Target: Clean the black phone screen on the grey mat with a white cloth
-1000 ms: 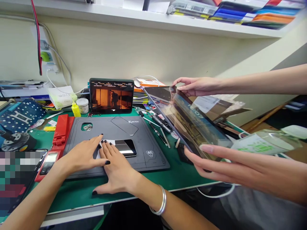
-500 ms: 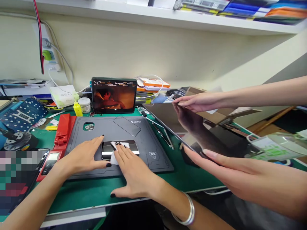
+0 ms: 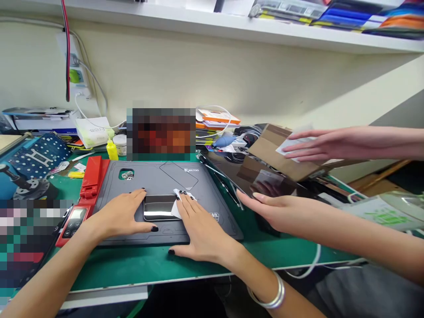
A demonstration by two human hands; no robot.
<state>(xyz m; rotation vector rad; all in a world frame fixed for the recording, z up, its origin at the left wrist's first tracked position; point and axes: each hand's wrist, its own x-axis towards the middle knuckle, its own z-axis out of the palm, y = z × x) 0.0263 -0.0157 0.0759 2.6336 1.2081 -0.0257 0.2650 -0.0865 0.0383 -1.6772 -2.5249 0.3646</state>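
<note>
A dark, glossy smartphone lies flat on the grey work mat. At the phone's left end is my left hand, its thumb and fingers spread around the corners without a visible grip. My right hand presses a white wipe against the phone's right end, fingers stretched over the wipe and thumb held out. Part of the wipe is hidden beneath those fingers. A silver bangle circles my right wrist.
On the right, a co-worker's hand supports a large glossy dark panel; their other hand is over a white wipe. A red tool with a display borders the mat. Pens, a cardboard box and a yellow bottle stand around.
My right hand has slid the wipe rightwards along the phone, baring its middle. My left hand stays at the left end. The co-worker's upper hand has come off the panel.
</note>
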